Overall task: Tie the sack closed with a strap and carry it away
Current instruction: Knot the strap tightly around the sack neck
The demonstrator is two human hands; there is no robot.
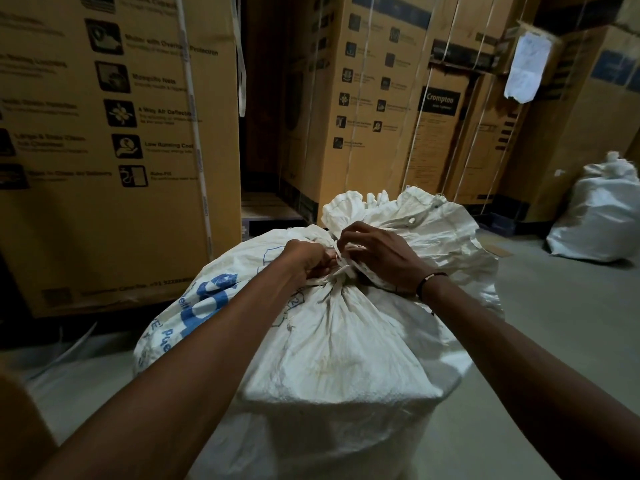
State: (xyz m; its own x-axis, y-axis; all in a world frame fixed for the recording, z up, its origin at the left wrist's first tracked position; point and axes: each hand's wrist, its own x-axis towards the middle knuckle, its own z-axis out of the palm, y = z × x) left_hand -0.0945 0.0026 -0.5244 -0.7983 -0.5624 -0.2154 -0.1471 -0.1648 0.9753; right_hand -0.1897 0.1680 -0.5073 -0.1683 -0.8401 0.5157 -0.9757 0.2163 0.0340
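The white woven sack (332, 358) stands upright, its bunched neck pointing up; left hand (304, 259) and right hand (381, 258) pinch the flat white strap (346, 266).

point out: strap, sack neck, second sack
strap (349, 263), head view, white band between the hands.
sack neck (332, 289), head view, gathered fabric below the strap.
second sack (602, 216), head view, its white side, far right.

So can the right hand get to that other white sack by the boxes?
Probably not from here. The right hand is busy with the white strap at the neck of the big white woven sack; the other white sack sits far off across bare floor.
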